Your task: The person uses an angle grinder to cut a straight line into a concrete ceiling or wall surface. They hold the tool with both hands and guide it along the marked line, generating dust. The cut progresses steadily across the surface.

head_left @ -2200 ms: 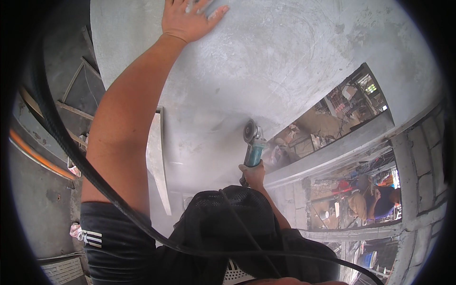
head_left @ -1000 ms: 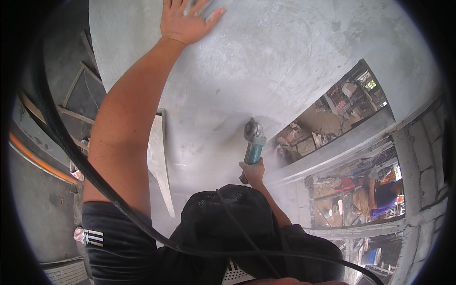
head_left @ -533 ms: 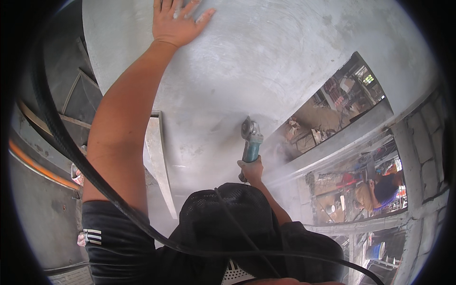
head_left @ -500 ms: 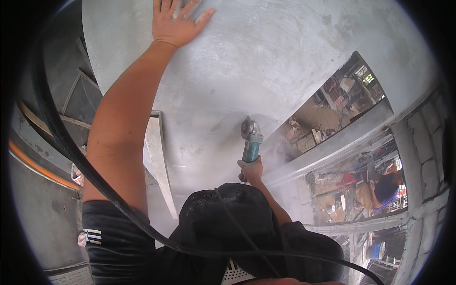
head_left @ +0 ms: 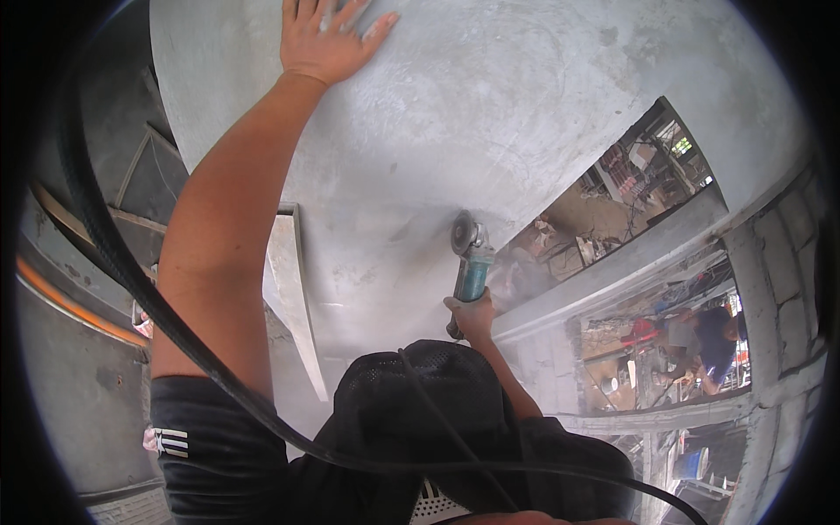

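Flat against a grey plastered surface, my left hand rests with its fingers spread. It holds nothing, and dust whitens some fingers. My right hand is wrapped round the body of a teal angle grinder. The grinder points up, away from me, with its round disc at the surface near the edge of an opening. Whether the disc touches the surface I cannot tell. Pale dust hangs around the grinder and my right forearm.
A black cable loops across the left and lower view. Right of the grinder is a rectangular opening with cluttered ground beyond. Another person shows through a lower opening. A pale tapering ledge stands beside my left arm; an orange pipe is far left.
The grinder and my right hand have shifted slightly right, and the disc's face shows more. Dust near the opening has thinned. The person beyond has changed posture. My left hand has stayed put.
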`<move>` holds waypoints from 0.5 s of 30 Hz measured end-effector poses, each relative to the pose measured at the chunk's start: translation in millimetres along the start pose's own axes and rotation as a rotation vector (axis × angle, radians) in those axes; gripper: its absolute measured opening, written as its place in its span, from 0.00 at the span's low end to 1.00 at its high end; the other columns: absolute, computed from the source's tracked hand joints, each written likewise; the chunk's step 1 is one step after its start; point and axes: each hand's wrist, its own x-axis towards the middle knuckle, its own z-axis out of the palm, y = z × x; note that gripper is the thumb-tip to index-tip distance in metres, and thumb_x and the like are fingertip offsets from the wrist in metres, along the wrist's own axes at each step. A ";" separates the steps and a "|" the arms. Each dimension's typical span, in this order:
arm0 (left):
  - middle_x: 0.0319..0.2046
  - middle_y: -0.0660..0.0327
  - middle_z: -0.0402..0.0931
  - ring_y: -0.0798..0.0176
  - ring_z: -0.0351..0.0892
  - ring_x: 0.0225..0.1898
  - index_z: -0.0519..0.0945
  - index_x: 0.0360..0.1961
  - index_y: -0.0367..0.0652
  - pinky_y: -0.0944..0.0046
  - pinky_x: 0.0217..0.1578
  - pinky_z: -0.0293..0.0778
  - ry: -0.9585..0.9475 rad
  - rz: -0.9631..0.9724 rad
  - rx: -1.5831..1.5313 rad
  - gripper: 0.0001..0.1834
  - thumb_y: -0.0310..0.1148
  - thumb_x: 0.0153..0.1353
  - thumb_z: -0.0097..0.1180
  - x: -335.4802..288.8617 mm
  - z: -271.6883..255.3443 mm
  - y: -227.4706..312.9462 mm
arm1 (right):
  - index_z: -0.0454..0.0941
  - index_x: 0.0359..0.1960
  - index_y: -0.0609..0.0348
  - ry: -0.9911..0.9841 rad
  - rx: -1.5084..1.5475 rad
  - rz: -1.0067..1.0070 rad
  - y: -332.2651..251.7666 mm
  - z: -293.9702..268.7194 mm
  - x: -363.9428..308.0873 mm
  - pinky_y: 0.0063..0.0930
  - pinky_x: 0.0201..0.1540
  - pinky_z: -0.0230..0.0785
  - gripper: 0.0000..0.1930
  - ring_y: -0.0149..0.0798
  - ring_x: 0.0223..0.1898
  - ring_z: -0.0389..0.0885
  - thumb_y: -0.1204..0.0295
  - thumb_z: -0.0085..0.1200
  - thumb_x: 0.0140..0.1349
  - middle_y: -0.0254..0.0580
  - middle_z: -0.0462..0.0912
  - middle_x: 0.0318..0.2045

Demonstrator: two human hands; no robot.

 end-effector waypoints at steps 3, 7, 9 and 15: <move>0.87 0.47 0.55 0.39 0.50 0.87 0.80 0.76 0.50 0.31 0.82 0.48 0.020 0.009 -0.004 0.37 0.55 0.70 0.65 0.3 0.9 -0.2 | 0.75 0.62 0.68 0.006 0.006 -0.022 -0.3 0.0 4.3 0.49 0.58 0.83 0.41 0.58 0.51 0.93 0.59 0.77 0.48 0.62 0.91 0.49; 0.86 0.47 0.56 0.39 0.51 0.87 0.78 0.77 0.51 0.31 0.82 0.48 0.021 0.007 -0.002 0.38 0.55 0.69 0.65 1.2 2.6 0.0 | 0.74 0.63 0.69 0.021 0.016 -0.054 6.1 0.9 10.4 0.49 0.57 0.84 0.42 0.58 0.50 0.93 0.59 0.77 0.49 0.62 0.91 0.49; 0.86 0.47 0.56 0.39 0.51 0.87 0.78 0.77 0.51 0.31 0.82 0.48 0.009 0.005 0.009 0.38 0.55 0.70 0.65 -0.2 2.1 -1.1 | 0.73 0.64 0.69 0.010 0.015 -0.035 -3.2 0.6 6.7 0.49 0.57 0.84 0.42 0.58 0.50 0.93 0.60 0.77 0.49 0.62 0.91 0.49; 0.87 0.48 0.55 0.39 0.50 0.87 0.77 0.78 0.52 0.31 0.83 0.48 0.002 0.009 0.019 0.39 0.55 0.70 0.64 -0.1 1.8 -1.0 | 0.73 0.64 0.68 0.001 0.015 -0.006 -10.7 0.2 4.6 0.48 0.57 0.84 0.42 0.57 0.50 0.93 0.60 0.76 0.49 0.62 0.91 0.49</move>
